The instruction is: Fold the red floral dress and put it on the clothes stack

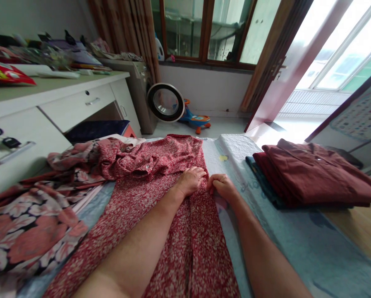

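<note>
A red dress with a small pale pattern [151,203] lies spread lengthwise before me, its upper end at the far edge and its skirt toward me. My left hand [191,181] rests palm down on it near the right side, fingers stretched out. Just to the right, my right hand [221,185] is closed at the dress's right edge, fingers curled on the cloth. One sleeve lies bunched to the left, against a heap of pink and black floral cloth [39,231].
A light blue cover [266,244] lies under the dress. To the right sits a stack of folded clothes [315,174], brownish red on top. Along the left runs a white cabinet [76,109]. Beyond are a washing machine with its round door [166,102] open and a blue-orange ride-on toy [197,120].
</note>
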`<state>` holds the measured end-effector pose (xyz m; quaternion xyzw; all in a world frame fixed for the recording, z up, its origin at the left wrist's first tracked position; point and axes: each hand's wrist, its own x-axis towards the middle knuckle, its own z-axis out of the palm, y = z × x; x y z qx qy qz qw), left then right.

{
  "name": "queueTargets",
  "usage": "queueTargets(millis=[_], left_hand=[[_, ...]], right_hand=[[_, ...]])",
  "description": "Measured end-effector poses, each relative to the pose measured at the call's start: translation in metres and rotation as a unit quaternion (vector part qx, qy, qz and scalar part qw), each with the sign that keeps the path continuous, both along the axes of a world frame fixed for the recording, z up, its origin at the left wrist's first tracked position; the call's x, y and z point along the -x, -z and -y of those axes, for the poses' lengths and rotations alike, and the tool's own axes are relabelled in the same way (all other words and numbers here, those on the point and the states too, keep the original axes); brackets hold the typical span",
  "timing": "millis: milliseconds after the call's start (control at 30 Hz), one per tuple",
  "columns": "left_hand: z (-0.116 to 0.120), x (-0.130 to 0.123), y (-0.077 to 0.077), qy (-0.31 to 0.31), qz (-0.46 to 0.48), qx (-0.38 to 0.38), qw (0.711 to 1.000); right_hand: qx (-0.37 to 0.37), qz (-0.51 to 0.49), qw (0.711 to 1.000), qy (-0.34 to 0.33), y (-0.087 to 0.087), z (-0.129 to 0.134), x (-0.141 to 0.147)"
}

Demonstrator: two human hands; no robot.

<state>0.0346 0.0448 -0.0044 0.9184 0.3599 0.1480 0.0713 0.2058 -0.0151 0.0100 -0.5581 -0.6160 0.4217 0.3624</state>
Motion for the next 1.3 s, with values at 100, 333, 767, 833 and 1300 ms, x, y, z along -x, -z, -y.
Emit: queueTargets(millis=[100,333,767,833,1300], left_hand=[[0.002,-0.001,-0.003,0.001,-0.01,-0.001,1.0],[0.006,-0.001,-0.003,0.002,-0.031,-0.018,0.999],[0.005,-0.002,0.002,-0.021,-0.032,-0.025,0.999],[0.006,-0.002,0.002,-0.03,-0.021,-0.029,0.999],[0.004,0.004,0.005,-0.093,-0.01,-0.034,0.995]], right_hand=[[0.041,-0.051,0.998,-0.002,-0.006,0.002,-0.002],[0.061,-0.115,0.99,0.052,-0.005,0.0,-0.007],[-0.031,-0.154,0.979,0.13,0.01,-0.01,-0.009],[-0.038,-0.161,0.98,0.114,0.012,-0.011,-0.007],[-0.126,0.051,0.98,0.149,0.027,-0.019,-0.015]])
